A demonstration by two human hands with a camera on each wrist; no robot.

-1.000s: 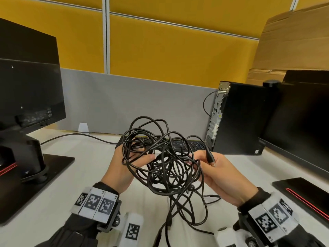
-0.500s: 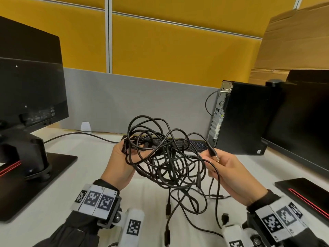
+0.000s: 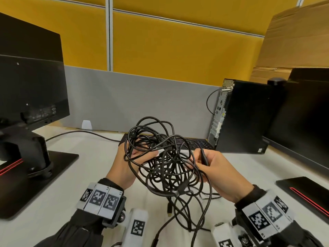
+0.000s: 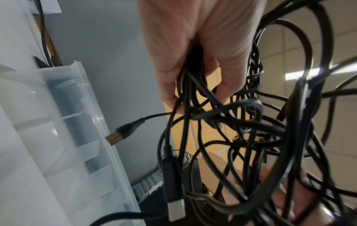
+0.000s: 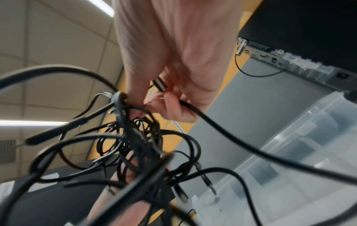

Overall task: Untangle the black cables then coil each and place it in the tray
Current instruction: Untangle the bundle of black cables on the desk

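A big tangle of black cables (image 3: pixel 165 163) hangs in the air between both hands, above the desk. My left hand (image 3: pixel 135 155) grips several strands at the tangle's left side; the left wrist view shows the fingers (image 4: pixel 195 73) curled round a bunch of them. My right hand (image 3: pixel 202 158) pinches one cable's black plug end (image 3: pixel 204 157) at the right of the tangle, with the plug (image 5: pixel 160 84) between thumb and fingers. Loose ends dangle below, among them a USB plug (image 4: pixel 174 209) and a gold-tipped connector (image 4: pixel 115 137). A clear plastic tray (image 5: pixel 289 160) with dividers lies below.
A black monitor (image 3: pixel 30 86) on its stand base (image 3: pixel 44 175) stands at the left. A keyboard (image 3: pixel 195 143) lies behind the tangle. At the right are a PC tower (image 3: pixel 245 118), a second monitor (image 3: pixel 306 122) and cardboard (image 3: pixel 293 41).
The right hand drew the plug end out to the right, then came back close to the tangle. The left hand kept its grip and the bundle shifted slightly.
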